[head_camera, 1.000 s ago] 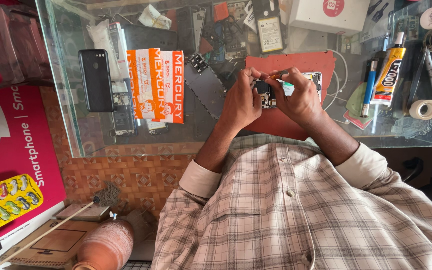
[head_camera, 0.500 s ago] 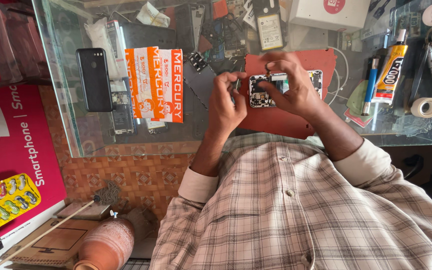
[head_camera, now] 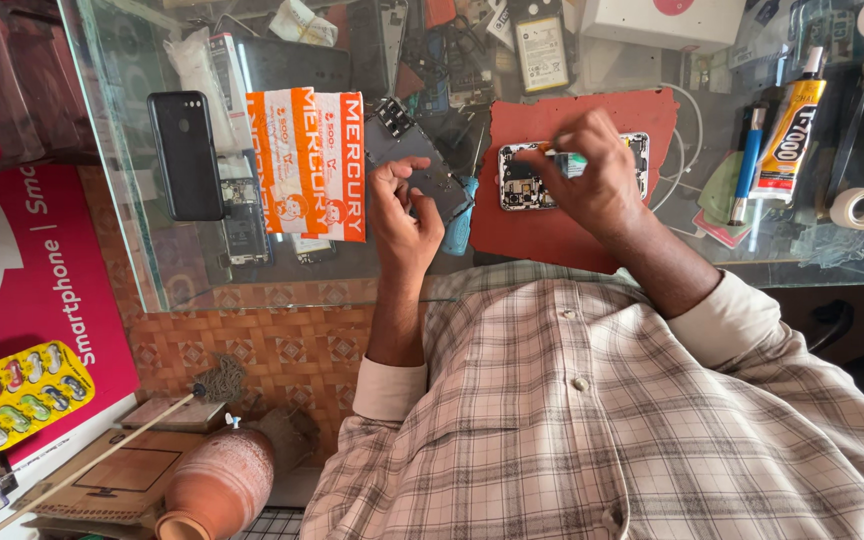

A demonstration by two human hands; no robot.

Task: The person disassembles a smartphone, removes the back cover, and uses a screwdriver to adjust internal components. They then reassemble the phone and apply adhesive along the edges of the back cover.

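Left hand, grip clamped on a dark grey flat phone panel above the glass worktop; right hand, fingers pinched together over the opened phone body on a red mat.

One head-worn camera looks steeply down past the person's chest onto the near glass counter.
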